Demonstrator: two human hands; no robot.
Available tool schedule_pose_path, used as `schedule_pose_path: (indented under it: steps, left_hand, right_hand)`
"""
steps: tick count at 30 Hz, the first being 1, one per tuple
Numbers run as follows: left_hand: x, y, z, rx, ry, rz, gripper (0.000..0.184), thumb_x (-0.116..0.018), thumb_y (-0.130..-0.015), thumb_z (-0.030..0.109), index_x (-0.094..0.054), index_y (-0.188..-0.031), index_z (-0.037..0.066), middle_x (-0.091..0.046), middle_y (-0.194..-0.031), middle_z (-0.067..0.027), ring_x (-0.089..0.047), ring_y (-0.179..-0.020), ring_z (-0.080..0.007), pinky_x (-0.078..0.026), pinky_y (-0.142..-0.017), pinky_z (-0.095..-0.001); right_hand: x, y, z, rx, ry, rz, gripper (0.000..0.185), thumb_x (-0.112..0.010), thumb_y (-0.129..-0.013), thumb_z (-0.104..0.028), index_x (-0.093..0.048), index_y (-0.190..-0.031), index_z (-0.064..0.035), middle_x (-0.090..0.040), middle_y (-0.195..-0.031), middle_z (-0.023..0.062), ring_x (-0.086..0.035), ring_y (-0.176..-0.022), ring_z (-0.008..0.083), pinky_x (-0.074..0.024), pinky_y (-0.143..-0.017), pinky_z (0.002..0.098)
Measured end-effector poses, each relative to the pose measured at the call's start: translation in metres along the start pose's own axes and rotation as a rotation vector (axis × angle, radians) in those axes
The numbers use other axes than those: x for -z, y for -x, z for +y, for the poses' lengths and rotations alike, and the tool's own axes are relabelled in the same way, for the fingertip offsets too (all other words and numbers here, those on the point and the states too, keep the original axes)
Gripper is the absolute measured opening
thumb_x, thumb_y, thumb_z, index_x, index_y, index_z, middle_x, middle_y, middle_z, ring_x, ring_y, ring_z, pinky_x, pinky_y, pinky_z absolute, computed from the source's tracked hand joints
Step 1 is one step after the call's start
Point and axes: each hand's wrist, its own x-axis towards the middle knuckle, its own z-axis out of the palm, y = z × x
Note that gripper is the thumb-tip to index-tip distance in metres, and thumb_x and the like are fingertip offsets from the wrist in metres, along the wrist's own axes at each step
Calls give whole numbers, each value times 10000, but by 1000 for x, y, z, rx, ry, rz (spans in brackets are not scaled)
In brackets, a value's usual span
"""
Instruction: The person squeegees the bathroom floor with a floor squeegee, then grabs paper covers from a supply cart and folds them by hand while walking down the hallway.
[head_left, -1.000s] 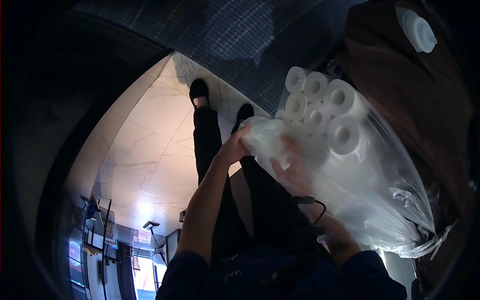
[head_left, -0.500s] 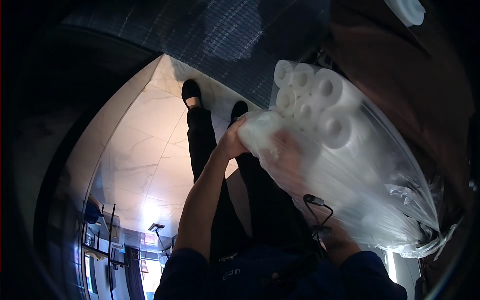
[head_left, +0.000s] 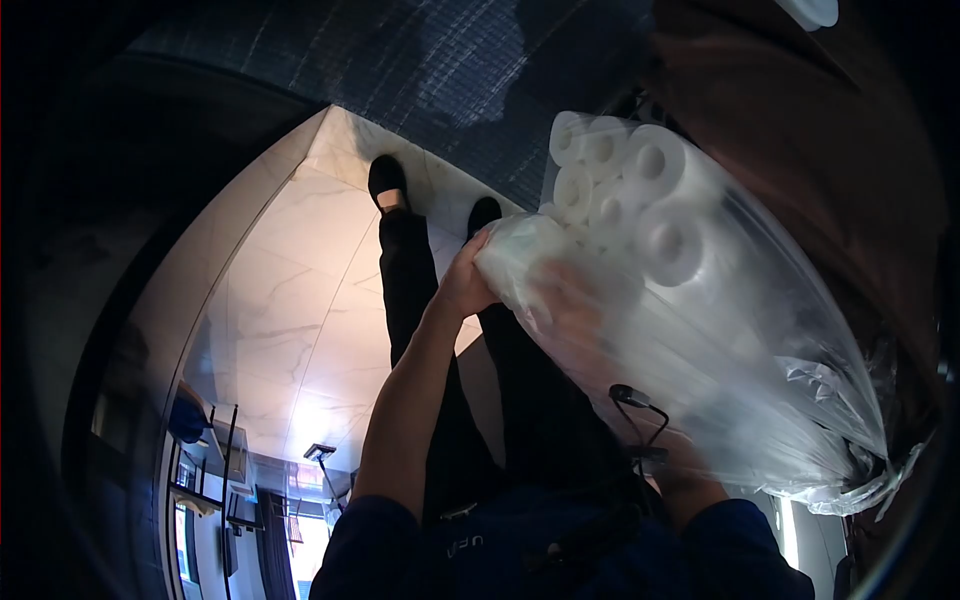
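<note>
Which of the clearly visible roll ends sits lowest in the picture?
The one on the lower-right roll; every other clearly visible end sits higher.

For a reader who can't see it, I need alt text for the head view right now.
A clear bag of white rolls, its edge held in a person's left hand, while the right hand shows hazily through it. Black shoes and a pale floor show beyond.

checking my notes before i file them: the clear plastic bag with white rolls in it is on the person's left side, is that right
Not quite: the head view shows the clear plastic bag with white rolls on the person's right side.
</note>
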Motion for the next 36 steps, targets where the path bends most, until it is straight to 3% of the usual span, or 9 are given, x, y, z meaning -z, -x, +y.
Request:
schedule_pose_path:
  steps: [6, 12, 15, 18, 20, 22, 24, 27, 36]
  left_hand:
    - [-2, 0, 7, 27, -50, 12, 603, -380, -936, 533, -376, -1372, 117, -454, -1337, -120, -472, -1203, -279, -406, -944, -535]
    - [-4, 5, 11, 38, -117, 98, 594, -420, -925, 537, -411, -1335, 107, -492, -1288, -114, -482, -1189, -270, -404, -945, -532]
    - [-2, 6, 13, 34, -134, 114, 600, -436, -913, 556, -430, -1311, 107, -507, -1261, -107, -492, -1170, -263, -407, -943, -521]
    - [-2, 8, 13, 18, -163, 150, 620, -454, -898, 577, -438, -1300, 105, -514, -1243, -99, -502, -1149, -255, -412, -941, -508]
    - [2, 7, 14, 8, -162, 156, 637, -465, -888, 588, -439, -1297, 100, -518, -1231, -96, -507, -1136, -247, -414, -938, -503]
    - [6, 4, 13, 16, -176, 158, 646, -472, -884, 589, -437, -1296, 92, -519, -1223, -101, -510, -1130, -242, -418, -936, -495]
    - [9, 3, 14, 17, -194, 156, 648, -478, -883, 586, -441, -1290, 84, -521, -1213, -105, -511, -1126, -235, -423, -935, -473]
    - [6, 1, 13, -6, -241, 123, 645, -490, -880, 582, -458, -1276, 74, -528, -1199, -109, -510, -1124, -222, -427, -939, -416]
    - [15, 0, 16, -15, -410, 194, 666, -504, -870, 582, -478, -1282, 58, -527, -1224, -122, -492, -1144, -209, -360, -998, -335]
  right_hand:
    - [4, -3, 2, -65, -39, -79, 394, -579, -865, -155, -513, -1252, -126, -572, -1079, 98, -592, -890, 231, -484, -754, 332]
    - [6, -27, 13, -355, -111, -308, 394, -577, -865, -162, -512, -1253, -138, -572, -1061, 98, -594, -875, 236, -485, -749, 336]
    - [17, -47, -10, -80, -34, -174, 331, -607, -827, -94, -573, -1153, -136, -571, -964, 100, -593, -784, 238, -484, -680, 346]
    - [15, -57, -18, 183, 80, -27, 303, -638, -775, -17, -612, -1064, -105, -563, -940, 111, -593, -802, 249, -483, -676, 350]
    - [10, -56, -16, -68, -177, -12, 286, -650, -752, -2, -619, -1026, -80, -560, -937, 113, -590, -833, 256, -484, -706, 347]
    - [7, -53, -14, -66, -148, 24, 281, -657, -746, -12, -613, -1020, -58, -562, -953, 115, -587, -874, 266, -484, -744, 343]
    - [10, -51, -10, 197, 165, 81, 298, -659, -757, -46, -596, -1047, -37, -568, -989, 119, -584, -924, 280, -482, -791, 337]
    - [24, -63, -28, 378, 286, 113, 342, -659, -770, -88, -585, -1101, -41, -569, -1067, 124, -584, -968, 289, -480, -834, 351]
    - [31, -65, -40, 242, 327, -212, 370, -645, -797, -165, -598, -1163, -146, -566, -1112, 96, -578, -1013, 254, -494, -829, 385]
